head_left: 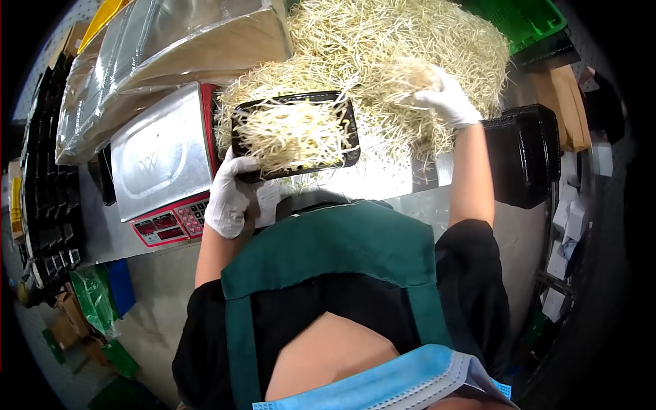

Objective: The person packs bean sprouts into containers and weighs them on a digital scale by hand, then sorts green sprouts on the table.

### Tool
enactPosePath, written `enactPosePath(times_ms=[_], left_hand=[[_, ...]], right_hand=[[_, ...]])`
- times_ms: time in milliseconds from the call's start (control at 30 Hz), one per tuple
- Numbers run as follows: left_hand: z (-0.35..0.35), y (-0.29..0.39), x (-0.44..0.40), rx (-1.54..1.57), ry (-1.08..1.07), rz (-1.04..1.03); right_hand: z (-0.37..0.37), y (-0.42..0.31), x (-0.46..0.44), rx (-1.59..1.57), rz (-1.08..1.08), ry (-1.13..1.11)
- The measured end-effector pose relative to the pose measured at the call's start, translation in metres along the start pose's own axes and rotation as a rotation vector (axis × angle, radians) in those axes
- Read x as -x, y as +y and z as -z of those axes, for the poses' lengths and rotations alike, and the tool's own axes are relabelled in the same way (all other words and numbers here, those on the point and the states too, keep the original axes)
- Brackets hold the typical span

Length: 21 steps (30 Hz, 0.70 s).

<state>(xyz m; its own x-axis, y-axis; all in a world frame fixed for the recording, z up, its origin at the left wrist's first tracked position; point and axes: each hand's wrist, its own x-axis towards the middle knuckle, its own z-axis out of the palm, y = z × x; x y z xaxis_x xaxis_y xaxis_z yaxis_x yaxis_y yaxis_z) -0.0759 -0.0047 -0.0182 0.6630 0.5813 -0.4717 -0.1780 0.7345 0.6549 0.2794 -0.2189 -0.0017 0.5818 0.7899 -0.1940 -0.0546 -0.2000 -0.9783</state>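
My left hand [231, 197], in a white glove, grips the lower left corner of a black tray [357, 137]. Pale bean sprouts [294, 133] fill the tray, and some hang over its edge. My right hand [447, 99], also gloved in white, is at the right part of a large heap of sprouts [389, 34], its fingers closed around a loose bunch of sprouts [404, 76]. The heap lies behind and to the right of the tray.
A scale [164, 154] with a metal plate and red base stands left of the tray. Behind it lies a clear plastic-wrapped bundle [184, 44]. Black trays [523, 154] are at the right, a green crate [523, 24] at the back right, and stacked black trays [51, 184] at the far left.
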Motion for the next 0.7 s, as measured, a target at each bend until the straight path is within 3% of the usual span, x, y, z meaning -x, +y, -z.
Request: enactPosePath(times_ms=[100, 167, 233, 300, 367, 567, 700], left_hand=[[-0.036, 0.001, -0.004, -0.043, -0.087, 0.132], [-0.051, -0.009, -0.015, -0.025, -0.222, 0.13], [-0.055, -0.02, -0.027, -0.036, -0.339, 0.119], [-0.059, -0.017, -0.02, -0.101, -0.293, 0.183], [-0.065, -0.013, -0.008, -0.023, -0.29, 0.108], [-0.039, 0.009, 0.016, 0.047, -0.266, -0.047], [-0.002, 0.04, 0.035, 0.076, -0.205, -0.222]], right_hand=[[-0.005, -0.051, 0.019, -0.059, 0.175, -0.06], [-0.023, -0.08, 0.029, -0.017, 0.255, -0.213], [-0.051, -0.087, 0.029, 0.138, 0.267, -0.327], [-0.08, -0.078, 0.023, 0.53, 0.349, -0.415], [-0.098, -0.061, 0.012, 0.769, 0.59, -0.471], [-0.149, -0.061, 0.008, 0.434, 0.628, -0.474], [-0.224, -0.079, 0.005, 0.693, 0.85, -0.488]])
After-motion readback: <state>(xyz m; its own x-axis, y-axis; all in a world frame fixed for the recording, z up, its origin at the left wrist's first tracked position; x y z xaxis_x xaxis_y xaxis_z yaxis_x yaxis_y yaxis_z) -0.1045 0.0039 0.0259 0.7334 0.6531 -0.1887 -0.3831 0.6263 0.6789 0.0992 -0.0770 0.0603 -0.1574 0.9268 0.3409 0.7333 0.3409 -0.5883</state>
